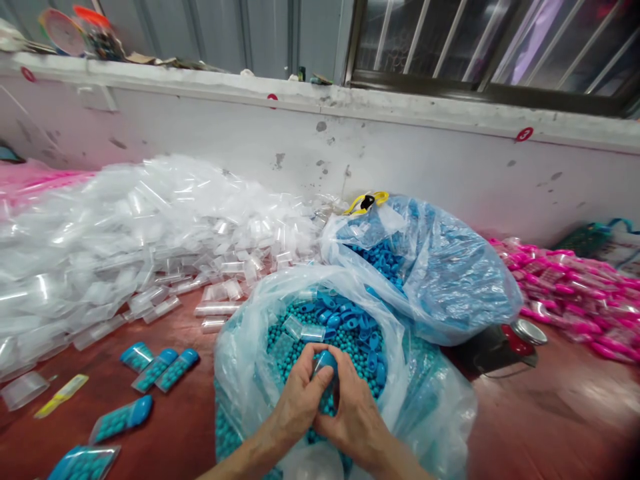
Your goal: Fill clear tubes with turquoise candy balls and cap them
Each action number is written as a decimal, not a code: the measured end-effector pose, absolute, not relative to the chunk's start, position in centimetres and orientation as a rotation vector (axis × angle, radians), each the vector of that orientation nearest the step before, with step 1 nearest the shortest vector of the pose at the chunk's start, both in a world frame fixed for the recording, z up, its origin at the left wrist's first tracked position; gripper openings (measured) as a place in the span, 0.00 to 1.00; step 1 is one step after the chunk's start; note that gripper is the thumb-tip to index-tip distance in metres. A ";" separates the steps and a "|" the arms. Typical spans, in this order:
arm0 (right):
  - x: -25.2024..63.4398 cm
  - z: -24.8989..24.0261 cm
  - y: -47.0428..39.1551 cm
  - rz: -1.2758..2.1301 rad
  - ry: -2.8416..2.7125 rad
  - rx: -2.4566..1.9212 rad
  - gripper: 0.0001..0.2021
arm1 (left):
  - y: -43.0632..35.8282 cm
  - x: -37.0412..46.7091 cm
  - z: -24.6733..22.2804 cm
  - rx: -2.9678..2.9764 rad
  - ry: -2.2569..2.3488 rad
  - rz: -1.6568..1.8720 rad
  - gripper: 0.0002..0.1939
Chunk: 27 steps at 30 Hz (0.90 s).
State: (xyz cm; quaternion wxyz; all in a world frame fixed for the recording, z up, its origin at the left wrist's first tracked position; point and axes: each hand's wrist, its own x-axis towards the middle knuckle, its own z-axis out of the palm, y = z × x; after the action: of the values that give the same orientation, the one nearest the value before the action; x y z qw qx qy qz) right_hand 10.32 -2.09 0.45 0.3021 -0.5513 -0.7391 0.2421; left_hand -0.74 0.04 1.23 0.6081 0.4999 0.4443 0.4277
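Both my hands meet over an open plastic bag [235, 353] of small teal beads [293, 313]. My left hand [303, 387] and my right hand [353, 397] are wrapped round one clear container with a blue cap [326, 363]; its lower part is largely hidden by my fingers. Just beyond my fingertips, blue caps [350, 320] and clear empty containers [313, 333] lie on the beads. To the left on the red table [175, 427] are several bead-filled containers with blue caps, one of them [123, 419] lying apart from a group of three [155, 370].
A big heap of clear containers [150, 227] covers the back left. Behind the bead bag is a bag of blue caps [450, 267]. Pink pieces [575, 293] pile up at the right, near a metal-lidded jar [529, 331]. A yellow tool [61, 397] lies at left.
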 end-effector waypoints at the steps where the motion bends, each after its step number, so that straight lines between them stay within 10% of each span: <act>1: 10.2 0.4 -2.2 0.635 -1.944 -1.439 0.36 | -0.1 -0.7 1.2 1.131 1.013 0.990 0.12; 17: 10.1 -0.4 -2.9 0.938 -1.986 -1.375 0.45 | -0.2 -4.4 2.6 1.648 1.281 0.901 0.12; 27: 13.1 -0.6 -1.4 1.010 -2.226 -1.356 0.19 | 0.8 -16.2 3.7 2.324 2.372 0.433 0.18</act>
State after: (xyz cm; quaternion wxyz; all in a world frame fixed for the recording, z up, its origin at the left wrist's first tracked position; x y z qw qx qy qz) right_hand 13.15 -1.38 -0.63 0.1724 -0.4777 -0.7844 0.3560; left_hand -16.19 0.76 3.68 -0.1037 0.6902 0.7045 0.1287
